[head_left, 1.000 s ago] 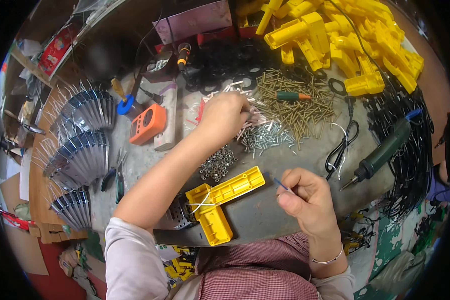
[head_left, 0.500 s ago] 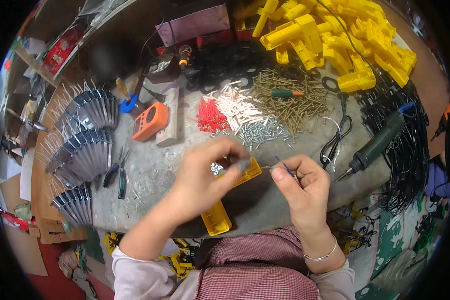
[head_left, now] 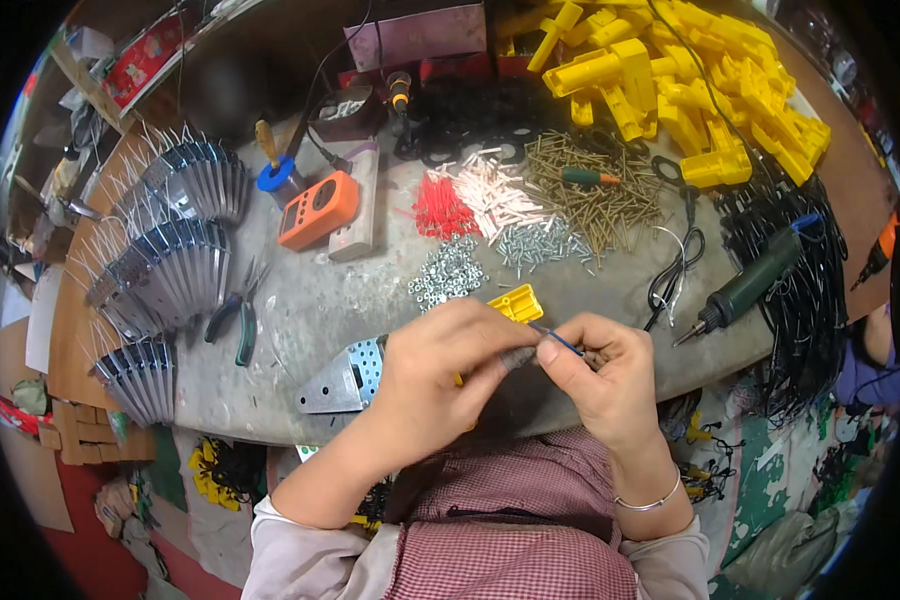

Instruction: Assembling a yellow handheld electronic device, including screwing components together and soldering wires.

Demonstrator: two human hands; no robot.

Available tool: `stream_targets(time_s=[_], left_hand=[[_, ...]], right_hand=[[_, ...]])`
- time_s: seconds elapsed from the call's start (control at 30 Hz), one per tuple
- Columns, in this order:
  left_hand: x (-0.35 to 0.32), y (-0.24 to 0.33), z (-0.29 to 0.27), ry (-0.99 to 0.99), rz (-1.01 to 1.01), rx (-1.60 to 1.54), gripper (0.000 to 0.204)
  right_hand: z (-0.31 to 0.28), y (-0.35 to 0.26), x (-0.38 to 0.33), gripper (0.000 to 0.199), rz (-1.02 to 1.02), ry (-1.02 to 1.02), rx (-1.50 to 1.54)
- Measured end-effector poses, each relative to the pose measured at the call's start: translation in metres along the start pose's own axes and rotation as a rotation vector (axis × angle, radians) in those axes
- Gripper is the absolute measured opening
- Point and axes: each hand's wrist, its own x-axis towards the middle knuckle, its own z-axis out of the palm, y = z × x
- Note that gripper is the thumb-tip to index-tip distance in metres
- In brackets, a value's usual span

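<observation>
My right hand (head_left: 610, 385) is closed, thumb against forefinger, on a thin blue wire (head_left: 560, 340) that slants out past the thumb. My left hand (head_left: 440, 370) has its fingertips drawn together right at the right hand's thumb; whatever they pinch is hidden, and something grey covers those fingertips. A yellow plastic casing (head_left: 517, 302) lies on the table under and beyond the left hand, mostly covered by it. Left of that hand lies a silver metal plate (head_left: 335, 385) with a perforated bluish part.
Ahead are piles of nuts (head_left: 448, 272), small screws (head_left: 545, 247), long screws (head_left: 600, 195), pink-white pieces (head_left: 495, 195) and red pieces (head_left: 440, 205). Pliers (head_left: 238, 320) and an orange meter (head_left: 318, 210) sit left; a green power screwdriver (head_left: 755, 275) and black cables lie right. Yellow casings (head_left: 715, 160) are heaped behind.
My left hand has moved to meet the right hand's fingertips. The view has shifted, and the nut pile and metal plate now show more fully; the casing's near end is now covered.
</observation>
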Motion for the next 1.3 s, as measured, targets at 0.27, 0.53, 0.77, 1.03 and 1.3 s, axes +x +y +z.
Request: stream_targets(time_s=[0.27, 0.53, 0.77, 1.03, 1.3], left_hand=[[-0.012, -0.009, -0.007, 0.045, -0.571, -0.729, 0.020], [-0.009, -0.003, -0.007, -0.012, -0.544, -0.652, 0.016], [-0.012, -0.007, -0.011, -0.048, -0.414, -0.424, 0.019], [-0.006, 0.003, -0.004, -0.191, -0.557, -0.369, 0.018], [-0.013, 0.003, -0.002, -0.193, -0.261, -0.169, 0.021]], right_hand=[[-0.002, 0.007, 0.003, 0.011, -0.103, -0.057, -0.033], [-0.003, -0.001, 0.002, 0.012, 0.009, -0.086, -0.159], [-0.015, 0.000, -0.002, 0.011, 0.060, -0.105, -0.126], [-0.041, 0.010, -0.016, 0.013, 0.171, -0.189, -0.128], [-0.038, 0.002, -0.013, 0.019, 0.179, -0.215, -0.040]])
